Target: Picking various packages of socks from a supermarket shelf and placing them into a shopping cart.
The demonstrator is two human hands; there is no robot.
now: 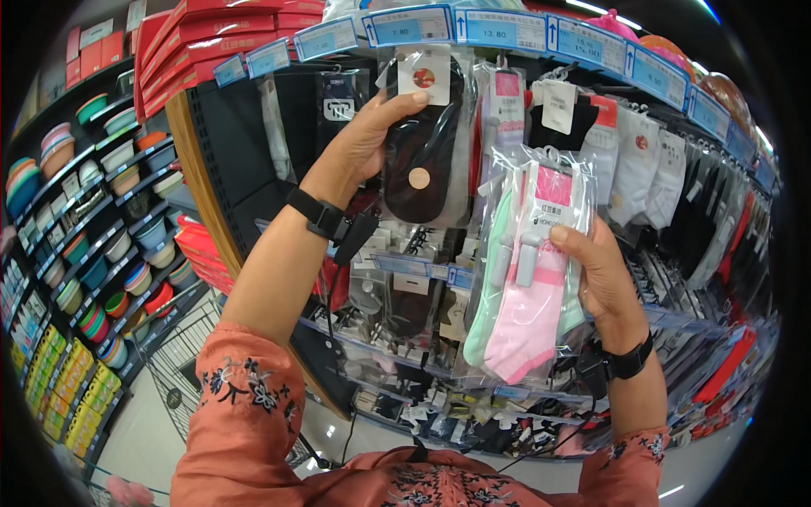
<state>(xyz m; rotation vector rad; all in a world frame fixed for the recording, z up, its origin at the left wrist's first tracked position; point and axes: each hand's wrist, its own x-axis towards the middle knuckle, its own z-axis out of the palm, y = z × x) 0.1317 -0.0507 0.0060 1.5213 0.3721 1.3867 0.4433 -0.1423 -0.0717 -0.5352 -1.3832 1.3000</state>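
Note:
My left hand (374,136) is raised to the hanging row and grips the left edge of a clear packet of dark socks (421,158), its thumb on the white header card. A round tan sticker sits low on that packet. In my right hand (602,266) are several packets of ankle socks, held in front of the rack. A pink pair (526,317) lies foremost, with a mint green pair (485,304) behind it. Grey tags (527,261) are clipped to the socks, and the thumb presses on the plastic. My right fingers are hidden behind the packets.
Blue price labels (500,28) run along the curved shelf edge above. White socks (633,165) hang to the right. Stacked red boxes (222,47) sit at upper left. A metal shopping cart (171,355) stands left, before shelves of plastic bowls (117,244).

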